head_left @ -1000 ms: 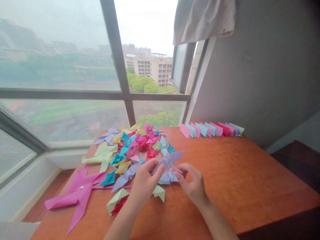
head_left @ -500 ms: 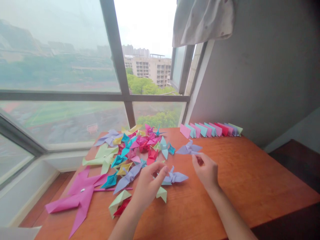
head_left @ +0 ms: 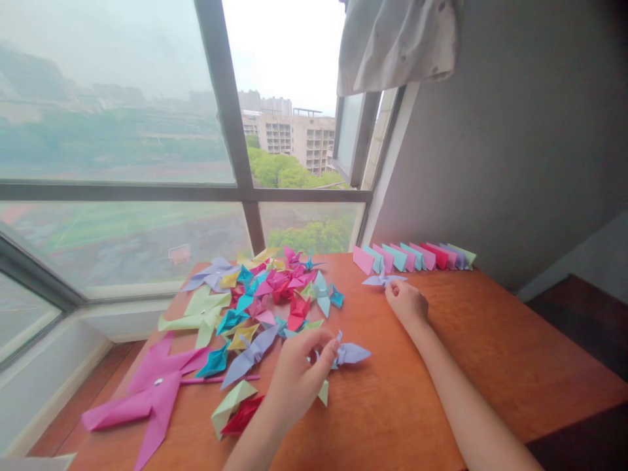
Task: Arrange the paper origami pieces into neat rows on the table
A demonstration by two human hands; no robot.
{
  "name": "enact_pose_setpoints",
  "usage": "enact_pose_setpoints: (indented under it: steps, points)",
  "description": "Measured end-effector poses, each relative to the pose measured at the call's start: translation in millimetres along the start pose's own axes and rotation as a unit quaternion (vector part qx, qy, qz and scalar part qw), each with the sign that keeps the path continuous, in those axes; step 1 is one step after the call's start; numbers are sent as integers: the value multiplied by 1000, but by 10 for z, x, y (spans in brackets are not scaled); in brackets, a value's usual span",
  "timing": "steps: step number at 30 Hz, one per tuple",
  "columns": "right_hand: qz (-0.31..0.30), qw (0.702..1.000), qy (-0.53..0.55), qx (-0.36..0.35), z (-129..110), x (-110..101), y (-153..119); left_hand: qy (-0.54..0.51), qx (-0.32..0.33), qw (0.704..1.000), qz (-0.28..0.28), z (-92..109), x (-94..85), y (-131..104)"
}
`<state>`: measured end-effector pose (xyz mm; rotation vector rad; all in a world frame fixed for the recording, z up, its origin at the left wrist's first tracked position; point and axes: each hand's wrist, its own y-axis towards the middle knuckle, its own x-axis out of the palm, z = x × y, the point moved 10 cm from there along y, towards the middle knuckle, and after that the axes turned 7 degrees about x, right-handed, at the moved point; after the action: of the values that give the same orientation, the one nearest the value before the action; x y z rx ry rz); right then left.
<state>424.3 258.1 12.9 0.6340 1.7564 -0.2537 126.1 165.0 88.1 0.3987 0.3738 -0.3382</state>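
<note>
My right hand [head_left: 408, 304] reaches to the back of the table, its fingers pinched on the near side of a lilac paper crane [head_left: 379, 280]. My left hand [head_left: 303, 371] is nearer to me, with thumb and forefinger closed at the left side of a second lilac paper crane [head_left: 354, 354]; that side is hidden behind the thumb. Partly covered by the left hand is a pale green folded paper piece [head_left: 323, 393]. Left of the wrist lie a red folded paper piece [head_left: 242, 416] and a light green one [head_left: 232, 404].
Several colourful folded papers [head_left: 267, 288] crowd the table's left half. A pink paper pinwheel [head_left: 164, 391] and a green pinwheel [head_left: 205, 313] lie at the left. Folded cards [head_left: 412, 258] stand in a row along the back edge. Windows rise behind the wooden table [head_left: 490, 353].
My right hand has moved away from me, shifting its lilac crane back and right towards the cards. My left hand has edged right, over the left side of the nearer crane.
</note>
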Motion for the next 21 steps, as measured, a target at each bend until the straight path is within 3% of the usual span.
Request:
enact_pose_setpoints:
  steps: [21]
  points:
    - [-7, 1000, 29, 3, 75, 167, 64, 14, 2, 1000, -22, 48, 64, -19]
